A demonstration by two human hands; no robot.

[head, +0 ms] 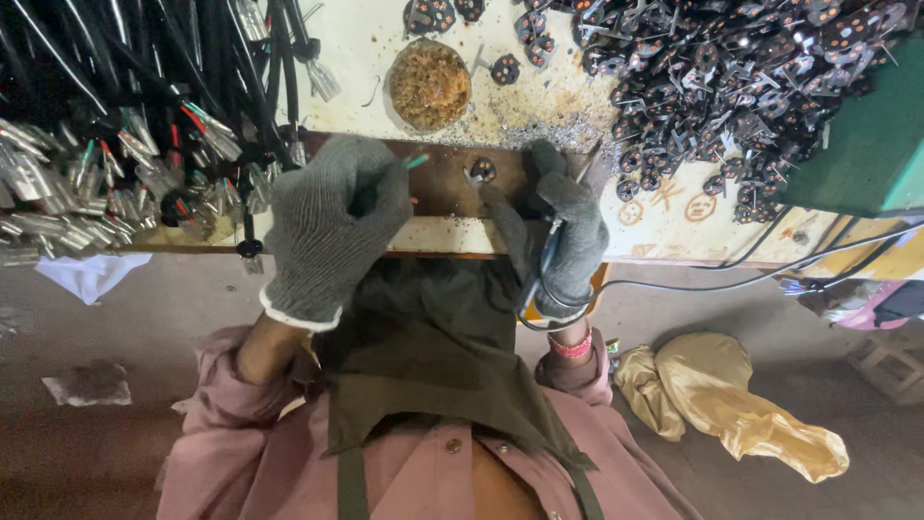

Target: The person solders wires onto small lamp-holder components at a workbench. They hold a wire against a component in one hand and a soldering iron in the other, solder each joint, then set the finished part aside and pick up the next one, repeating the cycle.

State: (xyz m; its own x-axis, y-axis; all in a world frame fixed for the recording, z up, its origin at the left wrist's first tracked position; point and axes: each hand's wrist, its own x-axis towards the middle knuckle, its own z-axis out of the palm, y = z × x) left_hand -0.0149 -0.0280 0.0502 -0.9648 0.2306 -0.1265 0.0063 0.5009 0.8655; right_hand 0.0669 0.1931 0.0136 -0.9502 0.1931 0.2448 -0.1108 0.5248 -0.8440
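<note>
The person sits at the bench [539,91] with both hands in grey knit gloves, and the small black round part [481,170] lies on a brown board [438,183] between them, just beyond the fingertips. The right hand [568,236] is the nearer one: its grip is clenched around a soldering iron [551,246], held like a pen, the iron's long axis running from the wrist up toward the bench, and its forefinger reaches left to the part, seemingly touching its edge. The left hand [332,226] is closed on a thin wire [416,162] whose green tip sticks out to the right, pointing at the part but stopping short of it. The iron's black cord [731,279] loops off to the right, past the bench edge. The bench top is pale, stained and strewn with metal crumbs; a round dish of brassy wool [429,85] sits just behind the board, a big heap of the same black parts [731,87] fills the far right, and bundles of black cables with metal plug ends [106,164] lie on the left. Below, the floor is dusty concrete with a yellow bag [731,400] and a scrap of white cloth [89,274]
</note>
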